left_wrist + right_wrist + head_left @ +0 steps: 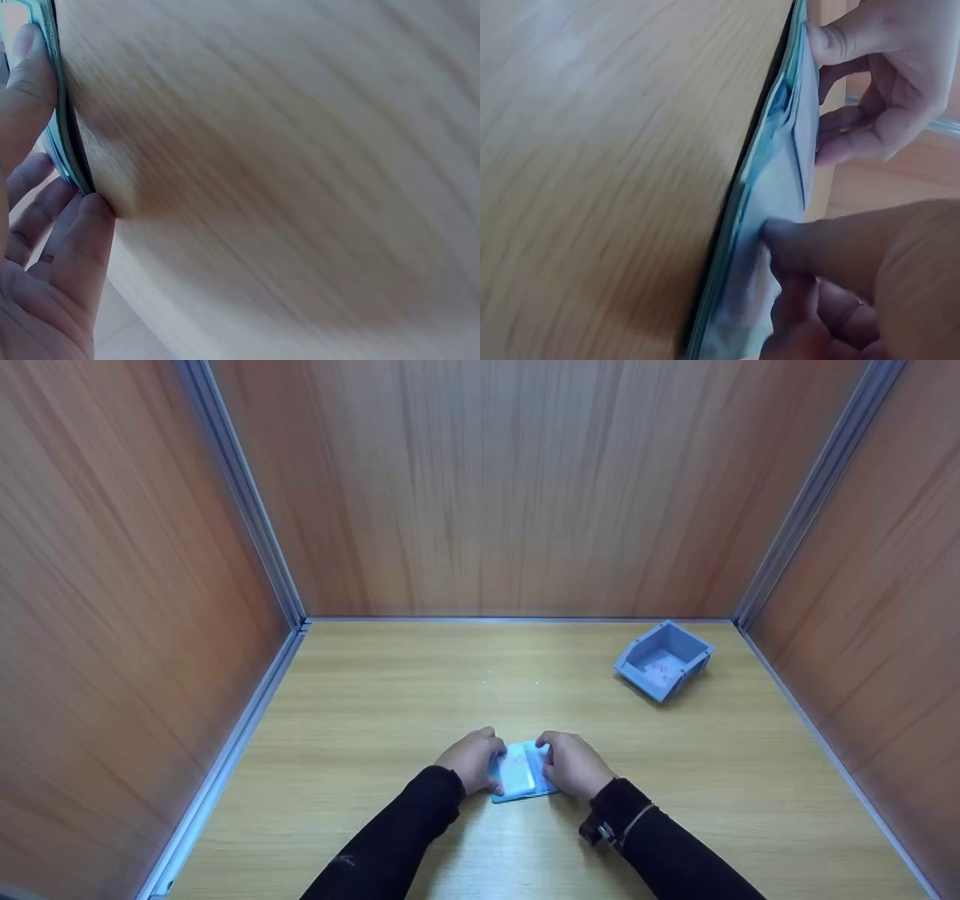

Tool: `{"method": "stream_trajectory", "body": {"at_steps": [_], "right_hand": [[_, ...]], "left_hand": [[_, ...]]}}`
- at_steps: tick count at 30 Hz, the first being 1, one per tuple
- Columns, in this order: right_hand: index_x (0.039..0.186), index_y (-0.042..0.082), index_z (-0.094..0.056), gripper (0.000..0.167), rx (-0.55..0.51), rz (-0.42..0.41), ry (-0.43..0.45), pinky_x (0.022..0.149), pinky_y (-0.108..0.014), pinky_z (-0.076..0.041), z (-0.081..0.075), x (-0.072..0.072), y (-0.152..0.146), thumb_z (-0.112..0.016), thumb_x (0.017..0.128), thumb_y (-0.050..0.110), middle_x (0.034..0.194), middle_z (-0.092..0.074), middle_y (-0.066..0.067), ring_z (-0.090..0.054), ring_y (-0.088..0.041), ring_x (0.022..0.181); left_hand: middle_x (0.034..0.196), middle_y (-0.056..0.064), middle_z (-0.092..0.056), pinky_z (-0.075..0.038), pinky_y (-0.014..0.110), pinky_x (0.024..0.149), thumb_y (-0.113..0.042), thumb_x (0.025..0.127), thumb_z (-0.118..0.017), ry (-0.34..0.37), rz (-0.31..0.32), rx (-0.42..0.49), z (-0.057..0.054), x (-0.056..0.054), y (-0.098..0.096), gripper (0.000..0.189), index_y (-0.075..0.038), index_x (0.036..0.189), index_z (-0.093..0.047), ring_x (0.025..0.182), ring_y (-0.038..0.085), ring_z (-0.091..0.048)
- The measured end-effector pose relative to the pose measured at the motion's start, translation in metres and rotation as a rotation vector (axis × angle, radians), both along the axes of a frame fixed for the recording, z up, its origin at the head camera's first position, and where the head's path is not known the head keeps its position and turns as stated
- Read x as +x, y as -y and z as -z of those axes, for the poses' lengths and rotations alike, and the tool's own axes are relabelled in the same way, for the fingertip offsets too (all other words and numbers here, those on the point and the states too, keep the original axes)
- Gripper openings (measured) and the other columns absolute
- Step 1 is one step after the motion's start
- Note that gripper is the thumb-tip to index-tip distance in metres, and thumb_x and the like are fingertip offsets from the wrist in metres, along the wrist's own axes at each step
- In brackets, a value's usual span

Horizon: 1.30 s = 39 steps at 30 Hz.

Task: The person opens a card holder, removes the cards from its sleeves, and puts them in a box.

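Observation:
A flat, light-blue folded item [516, 771] with thin layers and a paler panel lies low over the table in front of me in the head view. Its kind is unclear, but a teal edge and a loose pale layer [774, 180] show in the right wrist view. My left hand [472, 760] grips its left side, thumb on top and fingertips at the edge, as the left wrist view also shows. On the right side, my right hand [574, 765] has curled fingers and pinches the pale layer near its edge.
A blue-grey plastic bin [660, 684] stands at the back right of the wooden table [390, 682]. Wood-grain panels [510, 495] with metal frame strips rise at the back and both sides. A dark strap device [600, 826] sits on my right sleeve.

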State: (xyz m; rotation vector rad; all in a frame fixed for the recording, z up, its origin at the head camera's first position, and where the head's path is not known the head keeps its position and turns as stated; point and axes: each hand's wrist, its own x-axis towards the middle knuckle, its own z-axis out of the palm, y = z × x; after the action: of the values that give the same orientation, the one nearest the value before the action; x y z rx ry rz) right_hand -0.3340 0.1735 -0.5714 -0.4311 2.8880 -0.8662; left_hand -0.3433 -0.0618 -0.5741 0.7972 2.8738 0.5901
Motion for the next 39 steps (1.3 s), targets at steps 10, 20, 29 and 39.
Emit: {"method": "stream_trajectory", "body": {"at_steps": [10, 20, 29, 39], "right_hand": [[0.129, -0.007, -0.079, 0.037, -0.129, 0.004, 0.161, 0.061, -0.022, -0.046, -0.003, -0.003, 0.013, -0.083, 0.096, 0.009, 0.084, -0.069, 0.0, -0.058, -0.01, 0.067], [0.136, -0.003, -0.077, 0.045, -0.252, 0.029, 0.326, 0.059, -0.02, -0.048, -0.008, -0.002, 0.007, -0.087, 0.097, 0.018, 0.083, -0.08, -0.003, -0.065, -0.01, 0.066], [0.106, 0.004, -0.075, 0.018, -0.339, 0.022, 0.414, 0.059, -0.022, -0.047, -0.007, 0.001, 0.006, -0.086, 0.092, 0.008, 0.082, -0.069, 0.002, -0.058, -0.011, 0.067], [0.127, 0.005, -0.071, 0.041, -0.361, 0.037, 0.446, 0.058, -0.023, -0.053, -0.004, 0.002, 0.002, -0.091, 0.091, 0.005, 0.084, -0.071, 0.001, -0.061, -0.011, 0.063]], "left_hand": [[0.11, 0.001, -0.067, -0.061, 0.035, 0.097, -0.029, 0.073, -0.109, -0.008, 0.003, -0.022, 0.005, -0.005, -0.001, 0.063, -0.006, 0.125, -0.081, 0.1, 0.015, -0.062], [0.112, 0.002, -0.068, -0.061, 0.038, 0.1, -0.028, 0.074, -0.109, 0.0, -0.003, -0.019, 0.004, -0.004, 0.0, 0.063, -0.007, 0.126, -0.079, 0.104, 0.018, -0.064], [0.109, 0.003, -0.067, -0.058, 0.035, 0.093, -0.024, 0.075, -0.108, 0.025, -0.01, 0.021, 0.0, 0.001, 0.002, 0.052, -0.007, 0.111, -0.074, 0.096, 0.013, -0.057], [0.102, 0.002, -0.065, -0.055, 0.031, 0.085, -0.028, 0.076, -0.108, -0.002, 0.006, 0.002, -0.001, 0.0, 0.002, 0.046, -0.006, 0.098, -0.074, 0.088, 0.01, -0.052]]}}
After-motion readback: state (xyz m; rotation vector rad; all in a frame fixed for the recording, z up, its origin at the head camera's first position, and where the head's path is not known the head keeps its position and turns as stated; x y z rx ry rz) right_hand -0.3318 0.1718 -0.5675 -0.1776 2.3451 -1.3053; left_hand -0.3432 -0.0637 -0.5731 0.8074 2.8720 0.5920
